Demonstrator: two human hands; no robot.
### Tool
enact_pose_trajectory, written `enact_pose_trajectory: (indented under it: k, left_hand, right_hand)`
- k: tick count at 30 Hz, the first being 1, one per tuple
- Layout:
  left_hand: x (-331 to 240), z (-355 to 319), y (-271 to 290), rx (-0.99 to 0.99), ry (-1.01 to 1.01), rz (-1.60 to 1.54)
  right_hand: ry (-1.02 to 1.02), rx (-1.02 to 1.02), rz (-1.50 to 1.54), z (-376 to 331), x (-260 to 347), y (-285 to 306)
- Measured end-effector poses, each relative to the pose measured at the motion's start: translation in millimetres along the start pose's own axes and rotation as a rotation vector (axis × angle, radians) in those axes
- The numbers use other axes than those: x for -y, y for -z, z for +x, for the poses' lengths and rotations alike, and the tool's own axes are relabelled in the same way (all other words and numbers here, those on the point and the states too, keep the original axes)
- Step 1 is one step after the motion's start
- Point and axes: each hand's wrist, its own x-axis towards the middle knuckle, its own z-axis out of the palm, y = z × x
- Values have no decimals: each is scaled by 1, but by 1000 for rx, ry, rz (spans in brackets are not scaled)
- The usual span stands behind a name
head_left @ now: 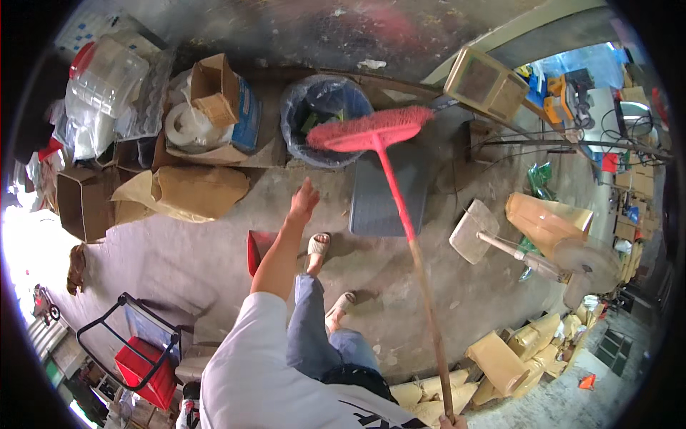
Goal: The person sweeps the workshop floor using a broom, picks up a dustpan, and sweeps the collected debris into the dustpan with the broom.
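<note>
My right hand (453, 422), at the lower edge, is closed around the wooden end of a long broom handle. The broom (389, 136) has a pink head with reddish bristles, lifted off the floor, bristles upward. It overlaps the right rim of a round bin (294, 143) lined with a clear bag; whether they touch I cannot tell. Dark and green scraps show inside the bin. My left hand (304, 199) reaches forward below the bin, fingers stretched out and holding nothing. Beside my left forearm a red dustpan (259, 252) lies on the floor, partly hidden by the arm.
A dark grey lid-like panel (386, 200) lies right of my feet. Left are cardboard boxes (80, 204), brown paper (200, 191) and clear plastic jars (111, 75). A pedestal fan (529, 261) lies to the right. A hand cart (132, 343) with a red crate stands lower left.
</note>
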Motion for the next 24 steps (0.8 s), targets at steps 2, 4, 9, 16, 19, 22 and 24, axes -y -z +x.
enact_pose_trajectory:
  k: [2, 4, 9, 16, 19, 22, 24]
  left_hand:
    - [23, -66, 27, -72, 88, 78]
    - [46, -107, 153, -123, 141, 109]
    - [159, -260, 293, -668, 382, -193]
    - [190, -344, 468, -960, -438, 174]
    - [137, -364, 411, -693, -660, 482]
    - [103, -367, 407, -459, -545, 394]
    - [91, -354, 422, -543, -602, 431]
  right_hand:
    - [-10, 35, 64, 16, -33, 8]
    - [440, -4, -106, 39, -32, 18]
    - [337, 257, 214, 49, -59, 13]
    - [409, 457, -6, 148, -212, 26]
    - [462, 318, -188, 123, -186, 3]
    - [524, 367, -178, 147, -131, -58]
    - [539, 498, -94, 185, -104, -107]
